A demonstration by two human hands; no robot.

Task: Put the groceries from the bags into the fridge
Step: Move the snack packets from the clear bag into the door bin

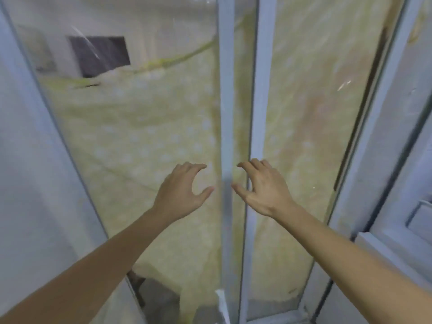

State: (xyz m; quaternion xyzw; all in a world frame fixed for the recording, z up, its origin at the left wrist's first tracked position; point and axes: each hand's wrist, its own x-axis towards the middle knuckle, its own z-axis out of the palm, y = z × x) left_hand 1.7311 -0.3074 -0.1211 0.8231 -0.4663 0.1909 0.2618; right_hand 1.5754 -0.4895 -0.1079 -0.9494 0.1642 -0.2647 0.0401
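**Both hands posed at the centre seam of two glossy doors**

The left hand and right hand were held with fingers spread and loosely curved, empty, one on each side of the vertical seam between two reflective doors. The seam's long axis ran from 12 to 6 o'clock. It lay at 3 o'clock from the left hand and 9 o'clock from the right, about equally near. Contact could not be determined through blur. No groceries or bags were visible; whether these doors belonged to the fridge could not be confirmed

left hand left of door frame, right hand right
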